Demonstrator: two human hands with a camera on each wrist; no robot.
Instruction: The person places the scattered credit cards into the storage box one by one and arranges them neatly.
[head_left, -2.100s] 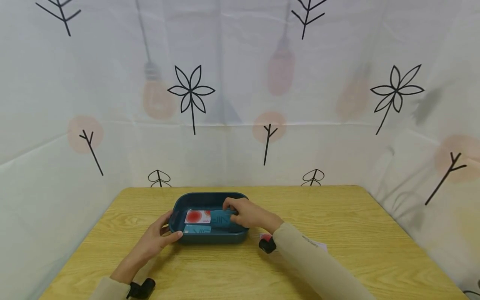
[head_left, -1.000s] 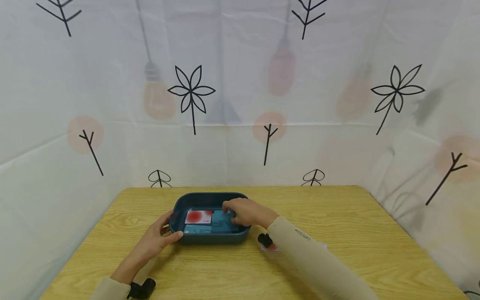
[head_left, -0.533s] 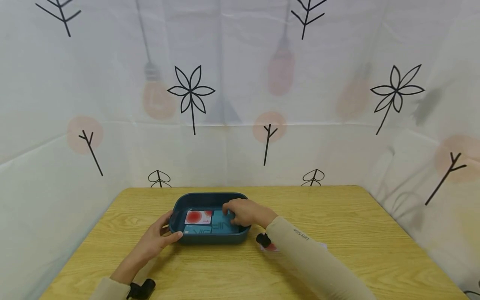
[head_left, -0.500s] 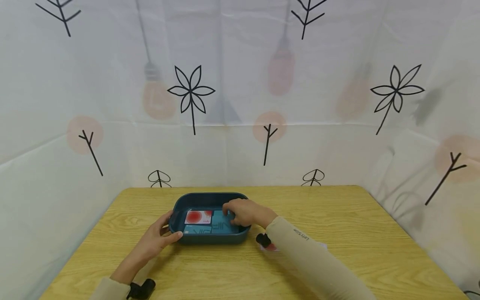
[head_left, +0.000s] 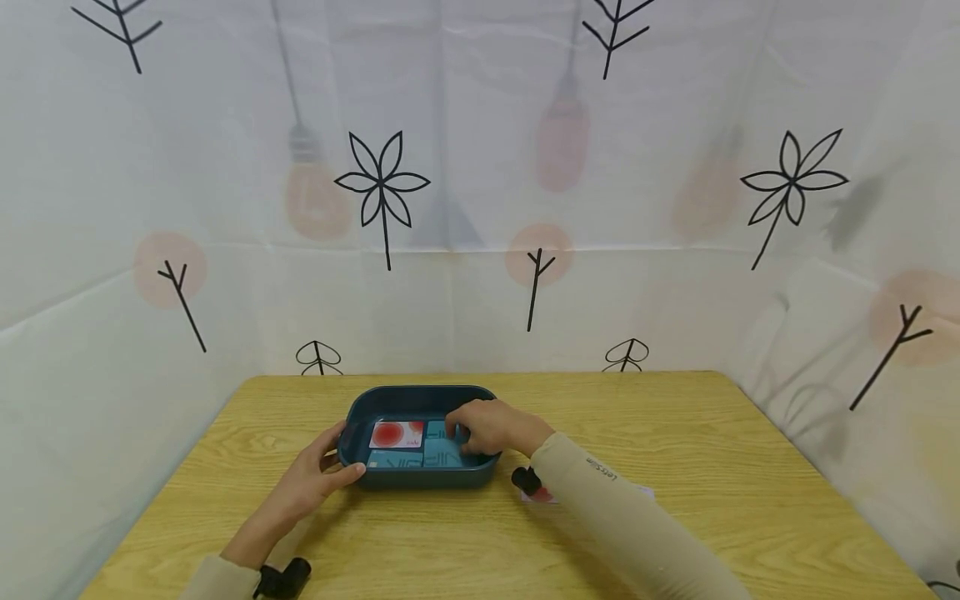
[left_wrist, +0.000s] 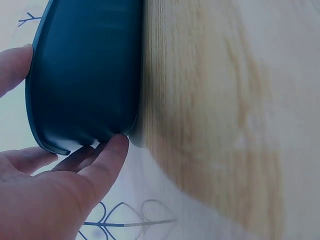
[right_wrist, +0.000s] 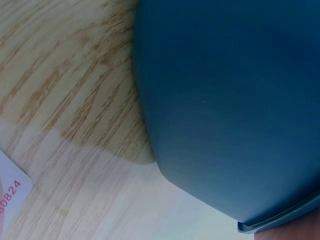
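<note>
A dark blue tray (head_left: 420, 477) stands on the table, holding a white card with a red circle (head_left: 396, 434) and several blue cards (head_left: 442, 454). My left hand (head_left: 303, 482) grips the tray's left end, thumb on the near rim; the left wrist view shows this hand (left_wrist: 55, 190) against the tray's outer wall (left_wrist: 90, 75). Inside the right end, my right hand (head_left: 491, 427) bends its fingers and thumb down around a blue card (head_left: 437, 429), partly hidden under it. In the right wrist view the tray wall (right_wrist: 225, 100) hides most of that hand (right_wrist: 292, 231).
Under the right forearm, pink and white cards (head_left: 542, 495) lie on the wooden table (head_left: 420, 542), partly covered by the sleeve. One card corner (right_wrist: 12, 192) shows at the left of the right wrist view. A patterned white cloth (head_left: 465, 308) hangs behind the table.
Within the tray's right part, blue cards have shifted: one edge now shows between an upper and a lower card. The right hand has moved only slightly; the left hand stays put.
</note>
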